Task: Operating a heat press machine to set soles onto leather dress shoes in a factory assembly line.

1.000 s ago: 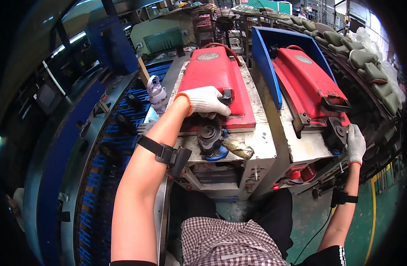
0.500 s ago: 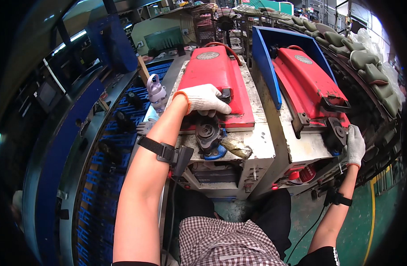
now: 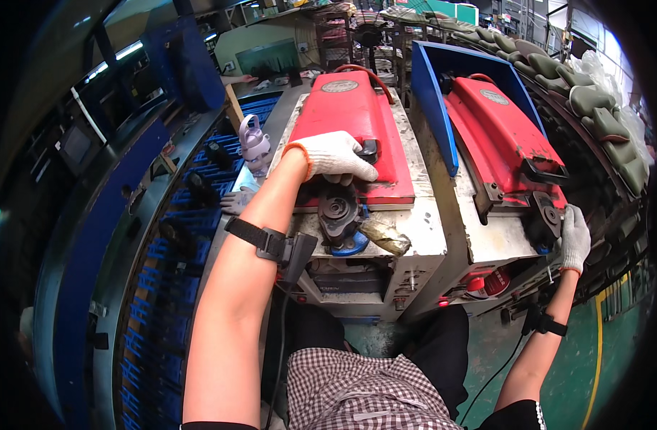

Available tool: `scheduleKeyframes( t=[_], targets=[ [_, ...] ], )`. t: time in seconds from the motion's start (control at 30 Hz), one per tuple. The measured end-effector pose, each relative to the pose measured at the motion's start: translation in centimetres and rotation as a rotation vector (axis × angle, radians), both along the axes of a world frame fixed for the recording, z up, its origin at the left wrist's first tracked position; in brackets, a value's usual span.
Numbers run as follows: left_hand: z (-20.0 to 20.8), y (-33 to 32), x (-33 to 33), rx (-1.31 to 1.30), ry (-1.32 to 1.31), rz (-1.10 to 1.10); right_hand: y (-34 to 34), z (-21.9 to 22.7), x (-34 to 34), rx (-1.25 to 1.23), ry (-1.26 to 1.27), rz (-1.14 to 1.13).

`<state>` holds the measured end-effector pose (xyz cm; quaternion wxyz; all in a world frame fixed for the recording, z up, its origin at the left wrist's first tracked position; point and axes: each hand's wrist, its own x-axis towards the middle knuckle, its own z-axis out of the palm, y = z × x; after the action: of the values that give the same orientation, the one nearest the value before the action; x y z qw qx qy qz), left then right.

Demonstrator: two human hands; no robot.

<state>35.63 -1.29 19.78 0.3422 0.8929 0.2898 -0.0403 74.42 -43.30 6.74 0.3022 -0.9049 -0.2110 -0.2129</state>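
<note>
My left hand (image 3: 337, 155), in a white knit glove with an orange cuff, is closed round the black handle (image 3: 368, 150) on the front of a red machine lid (image 3: 350, 111). Just below it sits a dark round latch-like part (image 3: 338, 209). My right hand (image 3: 575, 236), gloved the same way, is closed at the front right corner of a second machine. It lies against a black part with a round hub (image 3: 545, 215); what its fingers grip is hidden. Above that part is the second red lid (image 3: 495, 122) with its own black handle (image 3: 544, 170).
A crumpled yellowish pouch (image 3: 384, 237) lies at the first machine's front edge. Left of it stand a lilac bottle (image 3: 255, 144), a grey glove (image 3: 236, 201) and a blue-pronged rack (image 3: 146, 308). A blue guard (image 3: 434, 107) separates the machines. Olive pads (image 3: 606, 125) line the right.
Both my hands keep their places on the machines, while the view shifts slightly. At the far left bench, another person's hand has come into sight.
</note>
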Motion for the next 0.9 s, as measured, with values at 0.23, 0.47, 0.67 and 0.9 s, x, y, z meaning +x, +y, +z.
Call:
scheduleKeyframes(
  t=[0.23, 0.47, 0.67, 0.9],
  targets=[
    [0.04, 0.00, -0.15, -0.014, -0.009, -0.003, 0.03, -0.18, 0.24, 0.006, -0.018, 0.005],
    [0.08, -0.03, -0.13, 0.006, -0.002, -0.005, 0.00, -0.16, 0.18, 0.001, -0.011, 0.007],
    [-0.06, 0.12, -0.14, 0.006, -0.006, -0.002, -0.03, -0.46, 0.51, 0.011, -0.026, 0.008],
    [0.03, 0.06, -0.16, 0.013, -0.001, -0.004, -0.14, -0.65, 0.72, 0.015, -0.034, 0.022]
  ],
)
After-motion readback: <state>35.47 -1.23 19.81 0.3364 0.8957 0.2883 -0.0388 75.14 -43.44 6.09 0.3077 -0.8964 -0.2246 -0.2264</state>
